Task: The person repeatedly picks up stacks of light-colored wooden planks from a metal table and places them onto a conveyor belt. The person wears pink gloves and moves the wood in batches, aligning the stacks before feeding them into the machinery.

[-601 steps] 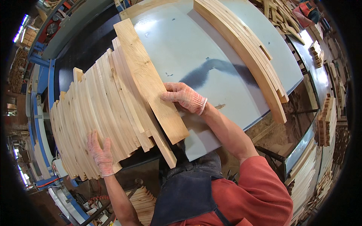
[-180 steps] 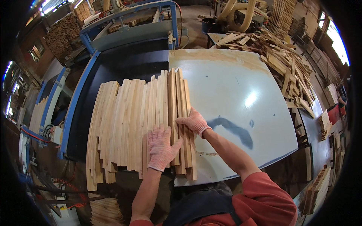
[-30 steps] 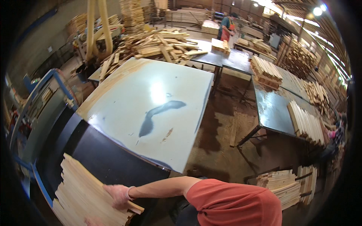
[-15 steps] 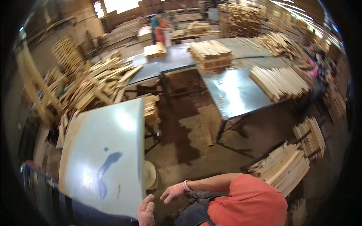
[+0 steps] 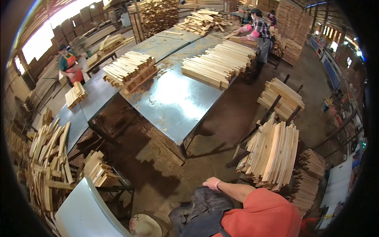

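My right hand (image 5: 212,183), in a pale pinkish work glove, hovers just above the dark cloth (image 5: 205,205) over my lap. Its fingers point left, look loosely apart, and I see nothing in them. My left hand is out of the picture. Right of my right arm, a stack of pale wooden strips (image 5: 272,152) lies between dark metal posts. At the lower left is the corner of a light blue-grey tabletop (image 5: 85,211), with a round light-coloured hat or seat (image 5: 144,226) beside it.
A shiny metal table (image 5: 173,102) ahead carries rows of wooden strips (image 5: 219,61). A co-worker in pink gloves (image 5: 260,33) stands at its far end; another in a red apron (image 5: 71,65) is at the far left. Loose slats (image 5: 49,158) pile up left. A board (image 5: 167,148) lies on the floor.
My view has swung to the right, bringing the strip stacks and the far co-worker into fuller sight. My left hand has left the picture; my right hand has drawn back towards my lap.
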Demonstrator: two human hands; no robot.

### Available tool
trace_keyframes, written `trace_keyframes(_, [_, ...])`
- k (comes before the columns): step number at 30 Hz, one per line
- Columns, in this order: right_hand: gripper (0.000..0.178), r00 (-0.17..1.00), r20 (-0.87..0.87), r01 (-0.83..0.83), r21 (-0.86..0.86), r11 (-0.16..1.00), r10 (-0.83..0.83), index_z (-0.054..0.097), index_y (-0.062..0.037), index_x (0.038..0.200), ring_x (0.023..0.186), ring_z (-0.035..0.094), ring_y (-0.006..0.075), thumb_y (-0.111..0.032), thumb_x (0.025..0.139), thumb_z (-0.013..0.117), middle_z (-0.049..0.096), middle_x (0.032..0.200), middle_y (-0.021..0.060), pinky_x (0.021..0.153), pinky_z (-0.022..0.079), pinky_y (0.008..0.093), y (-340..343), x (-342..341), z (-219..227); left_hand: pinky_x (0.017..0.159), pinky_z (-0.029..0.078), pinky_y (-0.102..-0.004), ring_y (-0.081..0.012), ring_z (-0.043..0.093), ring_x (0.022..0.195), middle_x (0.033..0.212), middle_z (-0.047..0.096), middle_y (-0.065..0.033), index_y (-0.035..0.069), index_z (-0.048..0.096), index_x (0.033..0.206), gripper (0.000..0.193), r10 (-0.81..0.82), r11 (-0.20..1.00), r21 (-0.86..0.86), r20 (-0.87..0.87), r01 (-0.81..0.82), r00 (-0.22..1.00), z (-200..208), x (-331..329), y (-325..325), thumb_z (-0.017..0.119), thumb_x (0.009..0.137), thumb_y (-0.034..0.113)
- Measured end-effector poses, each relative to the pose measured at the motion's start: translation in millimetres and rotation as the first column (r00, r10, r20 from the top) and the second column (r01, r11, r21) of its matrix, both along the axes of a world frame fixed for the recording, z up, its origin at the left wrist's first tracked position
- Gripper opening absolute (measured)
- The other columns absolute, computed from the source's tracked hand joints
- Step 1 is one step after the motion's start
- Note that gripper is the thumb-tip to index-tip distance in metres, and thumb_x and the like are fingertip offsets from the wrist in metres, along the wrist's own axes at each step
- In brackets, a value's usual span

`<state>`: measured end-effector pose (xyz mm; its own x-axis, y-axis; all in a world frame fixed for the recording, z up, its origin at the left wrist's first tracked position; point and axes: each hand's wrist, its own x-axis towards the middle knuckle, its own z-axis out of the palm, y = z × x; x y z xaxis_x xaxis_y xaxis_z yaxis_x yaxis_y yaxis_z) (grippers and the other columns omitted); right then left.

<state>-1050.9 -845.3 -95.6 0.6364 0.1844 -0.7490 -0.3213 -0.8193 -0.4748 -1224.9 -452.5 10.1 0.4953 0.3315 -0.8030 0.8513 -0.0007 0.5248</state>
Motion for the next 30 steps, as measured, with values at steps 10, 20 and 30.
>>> trace_keyframes(10, [0.047, 0.845, -0.348, 0.296, -0.329, 0.897, -0.406, 0.080, -0.0084, 0.120, 0.098, 0.076, 0.0281, -0.047, 0.095, 0.069, 0.080, 0.104, 0.0162, 0.085, 0.058, 0.0443, 2, 32, -16, 0.074, 0.050, -0.0434, -0.0235, 0.062, 0.080, 0.094, 0.069, -0.0056, 0.004, 0.073, 0.103, 0.040, 0.067, 0.998, -0.006, -0.163, -0.069, 0.984, -91, 174, 146, 0.064, 0.102, 0.043])
trace_keyframes(20, [0.028, 0.860, -0.166, 0.509, 0.226, 0.831, -0.482, 0.066, -0.0044, 0.097, 0.076, 0.061, 0.0193, -0.032, 0.097, 0.068, 0.064, 0.086, 0.0064, 0.064, 0.049, 0.0367, 132, 343, -12, 0.050, 0.030, -0.0328, -0.0144, 0.041, 0.052, 0.066, 0.046, 0.0052, 0.022, 0.053, 0.075, 0.033, 0.248, 0.908, -0.370, 0.101, -0.195, 0.963, -93, 505, 253, 0.065, 0.102, 0.036])
trace_keyframes(30, [0.054, 0.746, -0.341, 0.666, 0.375, 0.645, -0.572, 0.065, -0.0002, 0.142, 0.079, 0.064, 0.0170, -0.031, 0.099, 0.075, 0.070, 0.094, 0.0056, 0.069, 0.052, 0.0342, 262, 584, 6, 0.050, 0.033, -0.0379, -0.0201, 0.046, 0.053, 0.063, 0.051, -0.0021, 0.016, 0.059, 0.070, 0.032, 0.151, 0.968, -0.180, -0.134, -0.174, 0.979, -132, 595, 290, 0.071, 0.095, 0.033])
